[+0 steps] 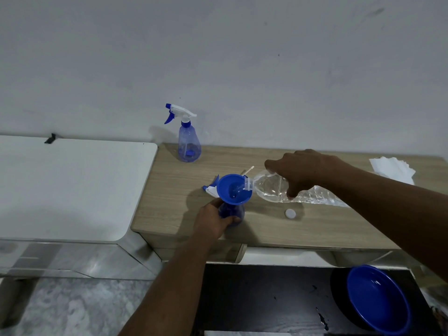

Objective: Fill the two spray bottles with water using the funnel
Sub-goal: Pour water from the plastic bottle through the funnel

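Head view: the left hand (213, 220) curls round the lower body of a blue spray bottle (232, 214) that stands on the wooden table (315, 229) near its front edge. A blue funnel (234, 189) sits upright in the neck of this bottle. The right hand (300, 173) grips a clear plastic water bottle (269, 189) from above, thumb on the near side and fingers over the top. It holds the bottle tipped nearly level, with the open mouth just inside the funnel's right rim. Water shows in the lower part of the tilted bottle.

Behind the funnel, the unscrewed trigger head (210, 189) lies on the table, its thin dip tube (248, 169) pointing to the back right. A small white cap (290, 213) lies flat on the wood under the water bottle. The second spray bottle (189, 141), trigger head on, stands upright at the back left corner of the table, close to the wall (242, 57).

The tabletop is pale wood grain. Some white paper sheets (392, 169) rest at its far right. A white cabinet top (72, 185) adjoins the table on the left. In front of the table and below it, a black surface (266, 299) carries a blue bowl (378, 299). The wall is plain grey-white with faint marks, and the floor (72, 309) is mottled grey.
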Demonstrator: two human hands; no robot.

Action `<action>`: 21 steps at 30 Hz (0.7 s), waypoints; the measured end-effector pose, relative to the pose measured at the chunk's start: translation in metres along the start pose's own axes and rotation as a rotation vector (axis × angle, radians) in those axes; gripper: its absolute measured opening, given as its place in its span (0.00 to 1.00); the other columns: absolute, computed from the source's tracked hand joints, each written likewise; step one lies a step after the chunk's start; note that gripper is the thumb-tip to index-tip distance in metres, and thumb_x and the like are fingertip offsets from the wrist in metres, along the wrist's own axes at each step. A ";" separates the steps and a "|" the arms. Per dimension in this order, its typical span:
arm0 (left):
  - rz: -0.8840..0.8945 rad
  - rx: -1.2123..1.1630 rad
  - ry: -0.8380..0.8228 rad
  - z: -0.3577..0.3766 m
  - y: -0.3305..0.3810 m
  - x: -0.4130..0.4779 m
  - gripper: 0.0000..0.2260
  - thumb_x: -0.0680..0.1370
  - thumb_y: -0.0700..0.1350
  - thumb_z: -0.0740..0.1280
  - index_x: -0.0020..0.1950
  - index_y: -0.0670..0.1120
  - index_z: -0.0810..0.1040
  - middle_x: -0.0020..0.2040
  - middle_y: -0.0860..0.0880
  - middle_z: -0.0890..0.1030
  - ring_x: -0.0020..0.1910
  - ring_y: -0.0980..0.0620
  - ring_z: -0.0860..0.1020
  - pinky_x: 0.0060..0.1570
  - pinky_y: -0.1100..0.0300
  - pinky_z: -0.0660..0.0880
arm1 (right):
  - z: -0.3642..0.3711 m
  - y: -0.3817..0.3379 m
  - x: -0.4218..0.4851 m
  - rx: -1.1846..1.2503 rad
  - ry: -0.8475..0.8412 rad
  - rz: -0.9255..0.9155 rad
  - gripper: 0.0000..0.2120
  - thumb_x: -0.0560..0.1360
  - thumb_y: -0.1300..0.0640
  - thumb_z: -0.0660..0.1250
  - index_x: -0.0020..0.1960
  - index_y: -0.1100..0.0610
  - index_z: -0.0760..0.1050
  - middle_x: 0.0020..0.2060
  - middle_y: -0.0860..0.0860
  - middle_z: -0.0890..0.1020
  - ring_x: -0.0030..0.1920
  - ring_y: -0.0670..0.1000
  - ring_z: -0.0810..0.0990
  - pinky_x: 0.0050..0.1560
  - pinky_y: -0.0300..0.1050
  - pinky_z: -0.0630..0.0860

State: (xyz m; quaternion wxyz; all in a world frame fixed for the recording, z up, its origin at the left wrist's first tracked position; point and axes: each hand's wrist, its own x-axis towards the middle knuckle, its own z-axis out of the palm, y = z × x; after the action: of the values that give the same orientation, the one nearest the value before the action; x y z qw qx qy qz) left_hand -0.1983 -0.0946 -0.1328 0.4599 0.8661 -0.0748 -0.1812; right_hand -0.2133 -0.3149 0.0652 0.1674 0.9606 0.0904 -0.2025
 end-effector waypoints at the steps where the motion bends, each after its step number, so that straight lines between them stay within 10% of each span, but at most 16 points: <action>1: 0.000 -0.001 -0.002 0.000 0.000 0.000 0.26 0.66 0.50 0.80 0.62 0.55 0.77 0.50 0.58 0.80 0.49 0.55 0.79 0.53 0.57 0.76 | 0.000 0.000 0.000 -0.006 0.003 -0.002 0.36 0.65 0.45 0.79 0.67 0.48 0.64 0.41 0.46 0.72 0.43 0.52 0.75 0.44 0.47 0.72; 21: 0.019 0.001 0.012 -0.002 0.002 -0.004 0.26 0.68 0.50 0.79 0.64 0.54 0.77 0.49 0.60 0.78 0.49 0.57 0.77 0.50 0.61 0.71 | 0.025 0.013 0.012 0.339 0.071 0.005 0.39 0.63 0.40 0.79 0.65 0.42 0.60 0.41 0.45 0.75 0.44 0.51 0.77 0.45 0.51 0.77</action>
State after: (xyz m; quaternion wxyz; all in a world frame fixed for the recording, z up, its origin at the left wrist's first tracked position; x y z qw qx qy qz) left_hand -0.2015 -0.0930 -0.1293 0.4615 0.8667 -0.0805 -0.1717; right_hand -0.2083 -0.3346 0.0425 0.0000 0.9819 0.0586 -0.1802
